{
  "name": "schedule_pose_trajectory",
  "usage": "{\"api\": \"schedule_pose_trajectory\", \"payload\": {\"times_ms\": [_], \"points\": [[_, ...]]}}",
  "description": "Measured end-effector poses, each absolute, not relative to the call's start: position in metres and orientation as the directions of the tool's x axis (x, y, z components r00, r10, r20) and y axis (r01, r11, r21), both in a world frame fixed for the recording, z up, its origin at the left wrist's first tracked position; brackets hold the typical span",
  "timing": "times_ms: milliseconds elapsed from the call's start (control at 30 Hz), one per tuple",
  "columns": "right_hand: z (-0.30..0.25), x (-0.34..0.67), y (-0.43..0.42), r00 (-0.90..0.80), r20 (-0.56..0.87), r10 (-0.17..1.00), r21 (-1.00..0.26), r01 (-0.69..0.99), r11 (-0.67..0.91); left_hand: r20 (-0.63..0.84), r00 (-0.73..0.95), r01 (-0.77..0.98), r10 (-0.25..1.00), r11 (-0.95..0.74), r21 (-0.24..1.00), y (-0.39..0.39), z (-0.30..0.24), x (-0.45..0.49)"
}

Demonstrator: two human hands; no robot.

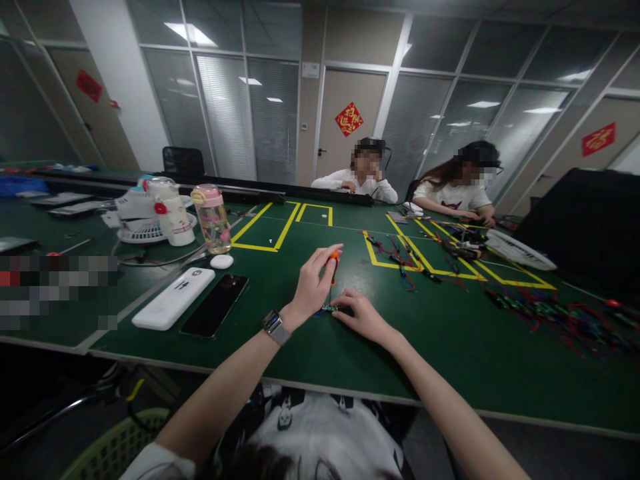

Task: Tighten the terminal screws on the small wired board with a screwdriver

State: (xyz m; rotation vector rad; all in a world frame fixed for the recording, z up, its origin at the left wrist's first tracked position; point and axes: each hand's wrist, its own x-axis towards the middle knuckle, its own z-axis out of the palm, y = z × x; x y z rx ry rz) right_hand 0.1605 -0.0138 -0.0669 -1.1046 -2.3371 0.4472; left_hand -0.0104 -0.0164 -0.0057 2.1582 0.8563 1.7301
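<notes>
My left hand [316,280] is closed around the orange and black handle of a screwdriver [335,265]. The screwdriver stands upright, its thin shaft reaching down to a small green circuit board [327,309] on the table. With bent fingers, my right hand [361,315] pinches the right edge of that board against the table top. Dark blue wire shows at the board's left side. Part of the board lies hidden behind my fingers, and the screwdriver's tip is too small to make out.
A white power bank [174,300], a black phone [215,307] and a white earbud case [221,261] lie left. Behind them stand a pink-lidded bottle [213,220] and a white flask [173,213]. Wired boards [550,313] are heaped right. Two people sit across the green table [280,360].
</notes>
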Motion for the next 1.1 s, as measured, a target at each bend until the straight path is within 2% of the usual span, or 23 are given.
{"api": "schedule_pose_trajectory", "payload": {"times_ms": [200, 567, 800, 967, 1100], "points": [[-0.0631, 0.1572, -0.0159, -0.531, 0.299, 0.793, -0.461, 0.648, 0.607, 0.862, 0.045, 0.357, 0.505, -0.814, 0.458, -0.0183, -0.0074, -0.0075], [-0.0636, 0.1596, -0.0140, -0.524, 0.290, 0.801, -0.546, 0.597, 0.588, 0.766, 0.117, 0.196, 0.632, -0.771, 0.606, -0.0141, -0.0036, -0.0107], [-0.0644, 0.1607, -0.0133, -0.512, 0.289, 0.809, -0.580, 0.579, 0.573, 0.811, 0.039, 0.328, 0.584, -0.774, 0.541, -0.0148, -0.0047, -0.0101], [-0.0644, 0.1618, -0.0127, -0.518, 0.286, 0.806, -0.595, 0.563, 0.573, 0.795, 0.097, 0.264, 0.599, -0.786, 0.560, -0.0147, -0.0055, -0.0110], [-0.0665, 0.1624, -0.0114, -0.512, 0.287, 0.810, -0.603, 0.560, 0.568, 0.793, 0.065, 0.246, 0.606, -0.780, 0.575, -0.0135, -0.0063, -0.0098]]}}
